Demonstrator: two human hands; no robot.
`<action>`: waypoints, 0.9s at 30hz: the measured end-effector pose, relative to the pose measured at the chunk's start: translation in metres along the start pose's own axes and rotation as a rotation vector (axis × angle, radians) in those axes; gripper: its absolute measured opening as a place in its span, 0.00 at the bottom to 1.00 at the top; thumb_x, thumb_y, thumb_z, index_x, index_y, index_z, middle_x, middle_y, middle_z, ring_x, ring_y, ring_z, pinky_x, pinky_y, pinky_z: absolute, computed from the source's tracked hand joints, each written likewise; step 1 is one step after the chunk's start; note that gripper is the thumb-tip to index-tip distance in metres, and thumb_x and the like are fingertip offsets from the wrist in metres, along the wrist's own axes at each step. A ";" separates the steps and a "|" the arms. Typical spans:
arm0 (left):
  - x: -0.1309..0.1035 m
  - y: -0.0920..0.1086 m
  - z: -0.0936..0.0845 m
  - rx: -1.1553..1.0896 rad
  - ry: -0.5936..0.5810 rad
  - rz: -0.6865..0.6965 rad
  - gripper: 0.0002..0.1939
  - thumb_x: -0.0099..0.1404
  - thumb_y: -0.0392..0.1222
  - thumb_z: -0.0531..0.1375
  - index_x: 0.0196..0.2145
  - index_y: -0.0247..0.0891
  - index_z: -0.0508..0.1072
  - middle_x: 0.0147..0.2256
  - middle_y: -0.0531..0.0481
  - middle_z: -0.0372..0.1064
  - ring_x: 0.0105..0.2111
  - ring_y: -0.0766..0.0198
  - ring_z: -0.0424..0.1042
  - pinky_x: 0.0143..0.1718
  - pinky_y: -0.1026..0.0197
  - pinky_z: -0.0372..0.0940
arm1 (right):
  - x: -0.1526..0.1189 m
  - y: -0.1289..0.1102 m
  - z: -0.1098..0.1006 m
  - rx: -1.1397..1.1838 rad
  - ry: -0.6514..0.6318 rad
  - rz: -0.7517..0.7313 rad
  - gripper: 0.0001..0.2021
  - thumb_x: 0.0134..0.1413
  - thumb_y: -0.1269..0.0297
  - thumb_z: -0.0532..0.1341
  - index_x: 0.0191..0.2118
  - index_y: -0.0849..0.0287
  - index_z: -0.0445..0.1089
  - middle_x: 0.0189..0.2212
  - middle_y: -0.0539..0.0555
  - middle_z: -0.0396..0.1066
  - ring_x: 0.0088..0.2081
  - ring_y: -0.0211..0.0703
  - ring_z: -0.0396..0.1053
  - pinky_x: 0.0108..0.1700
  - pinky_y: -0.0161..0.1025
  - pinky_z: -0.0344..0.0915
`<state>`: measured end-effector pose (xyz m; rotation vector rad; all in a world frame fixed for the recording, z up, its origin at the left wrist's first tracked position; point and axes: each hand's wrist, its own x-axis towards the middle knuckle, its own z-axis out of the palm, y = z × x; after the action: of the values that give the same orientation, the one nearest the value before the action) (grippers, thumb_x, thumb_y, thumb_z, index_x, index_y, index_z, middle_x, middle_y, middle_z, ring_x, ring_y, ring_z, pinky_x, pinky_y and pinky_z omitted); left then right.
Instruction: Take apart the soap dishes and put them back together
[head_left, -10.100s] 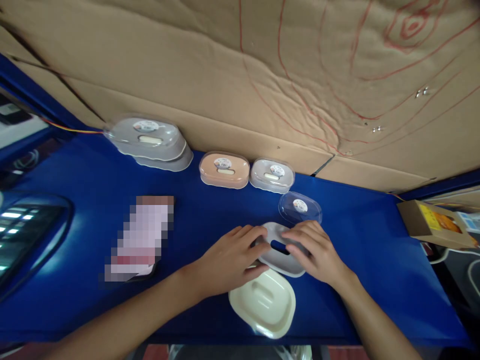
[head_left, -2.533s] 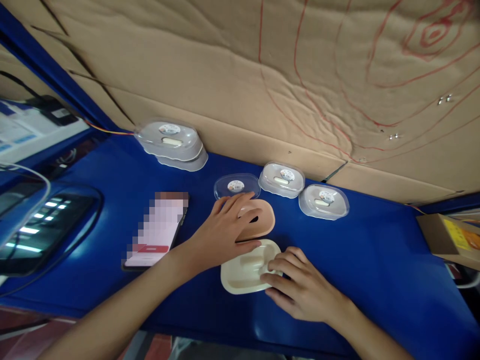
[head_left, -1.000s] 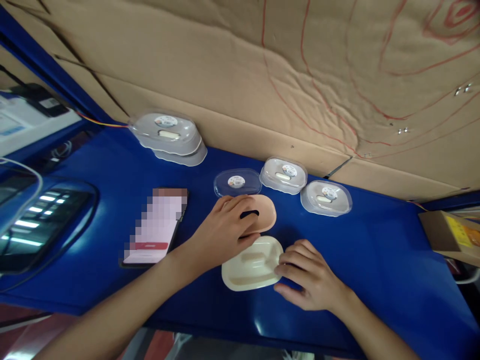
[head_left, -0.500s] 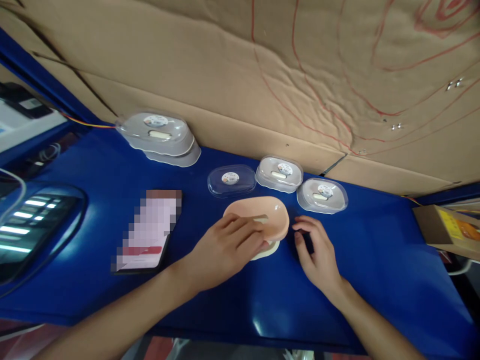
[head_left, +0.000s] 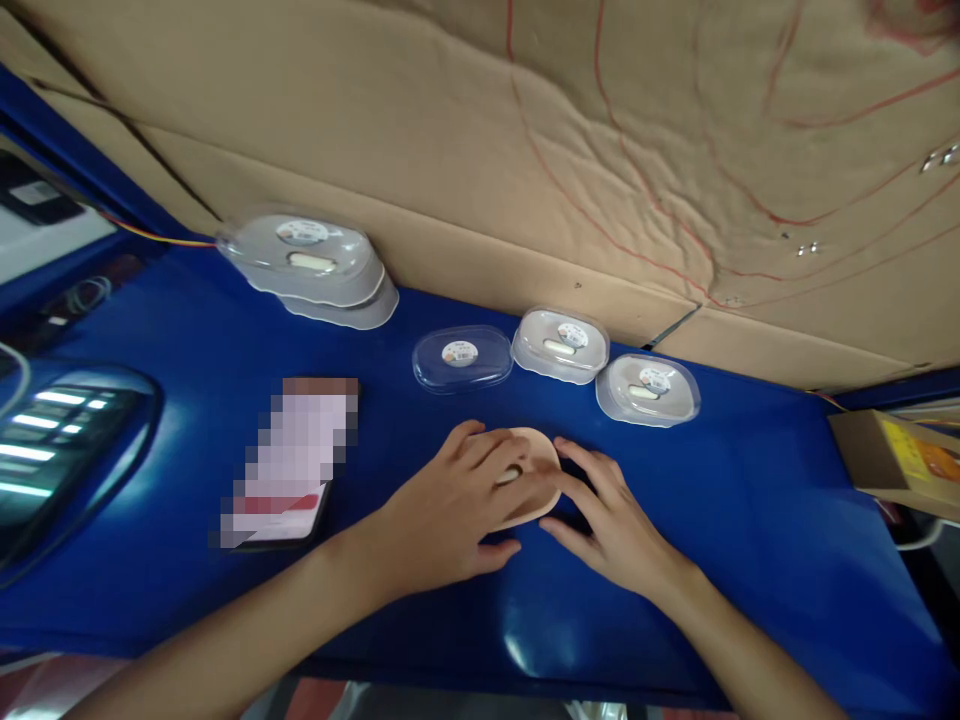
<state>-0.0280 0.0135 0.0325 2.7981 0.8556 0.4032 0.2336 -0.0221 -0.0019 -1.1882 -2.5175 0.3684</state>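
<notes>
A pale pink oval dish (head_left: 541, 450) lies on the blue table between my two hands, with a small whitish piece (head_left: 510, 474) showing between my fingers. My left hand (head_left: 457, 500) rests over its left part, fingers spread and thumb apart. From the right, my right hand (head_left: 604, 510) touches the dish's rim with its fingers apart. Just beyond are a clear lid (head_left: 462, 372) with a round label and two lidded light-grey containers (head_left: 561, 362) (head_left: 646, 405). The underside of the dish is hidden.
Stacked grey containers (head_left: 330, 285) with a clear lid stand at the back left. A phone (head_left: 292, 460) lies left of my left hand. Further left is a dark glossy object (head_left: 52, 440). A cardboard box (head_left: 892, 455) sits at the right edge, and cardboard (head_left: 420, 170) lines the back.
The pink dish has come down, and the cream rim formerly visible beneath it no longer shows. My left hand has spread its fingers; my right hand has moved left onto the dish.
</notes>
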 end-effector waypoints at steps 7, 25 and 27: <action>-0.005 -0.006 0.012 -0.045 -0.055 -0.129 0.34 0.68 0.41 0.65 0.68 0.47 0.61 0.69 0.37 0.59 0.68 0.38 0.61 0.62 0.36 0.60 | 0.002 -0.001 0.001 -0.022 0.031 -0.012 0.20 0.71 0.61 0.61 0.64 0.56 0.65 0.66 0.66 0.63 0.67 0.60 0.63 0.63 0.58 0.67; -0.003 -0.049 0.002 0.237 0.186 -0.722 0.20 0.71 0.52 0.63 0.54 0.38 0.76 0.60 0.31 0.69 0.59 0.31 0.70 0.58 0.29 0.63 | 0.001 -0.001 -0.003 -0.058 0.096 -0.008 0.19 0.71 0.63 0.62 0.64 0.53 0.67 0.58 0.63 0.68 0.60 0.57 0.69 0.58 0.56 0.70; -0.004 -0.051 0.000 0.245 0.179 -0.744 0.22 0.66 0.54 0.67 0.52 0.37 0.76 0.62 0.29 0.66 0.61 0.28 0.67 0.58 0.29 0.63 | 0.001 -0.001 -0.004 -0.054 0.090 -0.011 0.19 0.71 0.62 0.61 0.64 0.52 0.67 0.58 0.63 0.68 0.60 0.57 0.69 0.57 0.56 0.70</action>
<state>-0.0575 0.0526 0.0191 2.4001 1.9855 0.4370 0.2340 -0.0218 0.0018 -1.1826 -2.4697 0.2401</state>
